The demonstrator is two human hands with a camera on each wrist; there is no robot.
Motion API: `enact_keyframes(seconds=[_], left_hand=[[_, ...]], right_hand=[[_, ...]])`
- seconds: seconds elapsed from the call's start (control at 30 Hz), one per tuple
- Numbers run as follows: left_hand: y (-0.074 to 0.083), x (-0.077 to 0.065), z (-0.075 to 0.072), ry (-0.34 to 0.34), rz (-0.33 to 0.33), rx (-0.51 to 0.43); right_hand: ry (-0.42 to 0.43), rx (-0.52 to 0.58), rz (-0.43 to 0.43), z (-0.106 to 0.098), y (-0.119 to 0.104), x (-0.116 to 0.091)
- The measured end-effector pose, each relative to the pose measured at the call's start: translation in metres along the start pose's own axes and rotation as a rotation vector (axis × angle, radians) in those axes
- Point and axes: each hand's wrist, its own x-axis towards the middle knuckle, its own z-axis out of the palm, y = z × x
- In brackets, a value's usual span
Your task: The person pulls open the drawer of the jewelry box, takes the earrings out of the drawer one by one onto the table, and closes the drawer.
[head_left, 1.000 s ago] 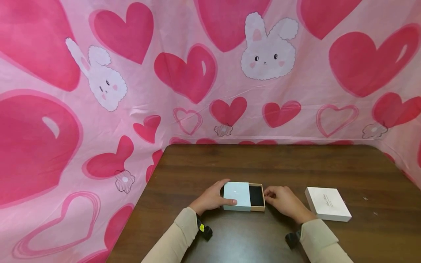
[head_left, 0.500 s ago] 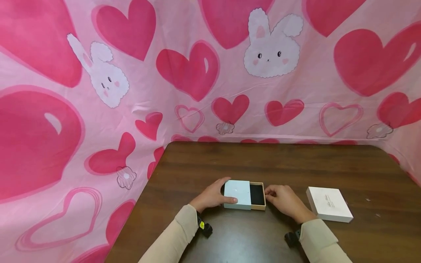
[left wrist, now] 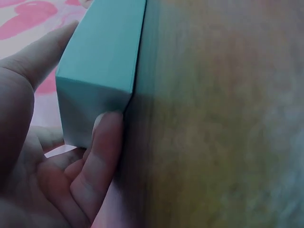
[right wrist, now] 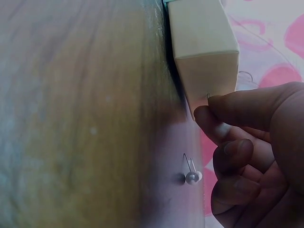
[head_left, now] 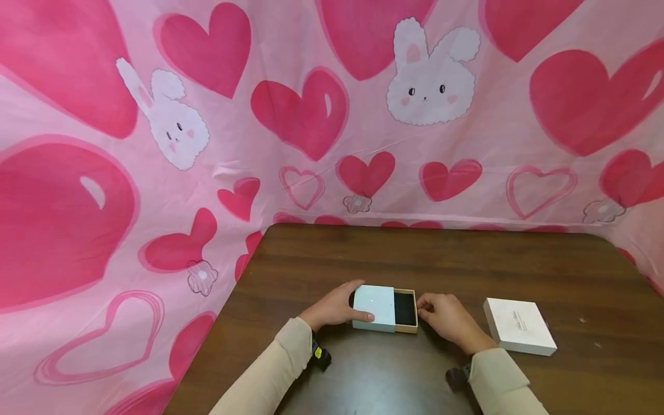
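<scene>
A pale blue sleeve (head_left: 373,308) lies on the table with a tan drawer (head_left: 407,329) pulled partway out of its right end. Black padding (head_left: 404,308) lines the visible part of the drawer. My left hand (head_left: 334,306) grips the sleeve's left end, thumb along the near edge and fingers at the far corner. At the drawer's right end, my right hand (head_left: 450,318) pinches a tiny pull tab (right wrist: 208,96) between thumb and forefinger. Its other fingers are curled in the right wrist view. The tab is mostly covered by the fingertips.
A white lidded box (head_left: 520,325) with dark lettering stands right of my right hand. Farther right are two small pale items; the right wrist view shows an earring (right wrist: 191,177) with a pearl-like ball. Behind the wooden table (head_left: 415,253) hangs a pink heart-patterned cloth (head_left: 301,46).
The head view has shifted slightly. Both hands keep their hold, and the drawer stays about as far out of the sleeve.
</scene>
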Motion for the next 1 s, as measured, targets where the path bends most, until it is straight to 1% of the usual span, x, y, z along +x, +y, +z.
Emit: enact_keyframes(seconds=[0.13, 0.43, 0.73, 1.0], left_hand=[[0.0004, -0.0009, 0.0001, 0.002, 0.004, 0.027], [0.0019, -0.0020, -0.0015, -0.004, -0.013, 0.016], [0.0048, -0.0010, -0.0033, -0.009, 0.007, 0.030], [0.0085, -0.0002, -0.0032, -0.012, 0.002, 0.049]], right_hand=[[-0.008, 0.008, 0.013, 0.0005, -0.0020, -0.0014], [-0.010, 0.010, 0.018, 0.0003, -0.0028, 0.0003], [-0.017, 0.009, 0.028, -0.0008, -0.0037, 0.0012], [-0.031, -0.001, 0.035, -0.0031, -0.0054, -0.0007]])
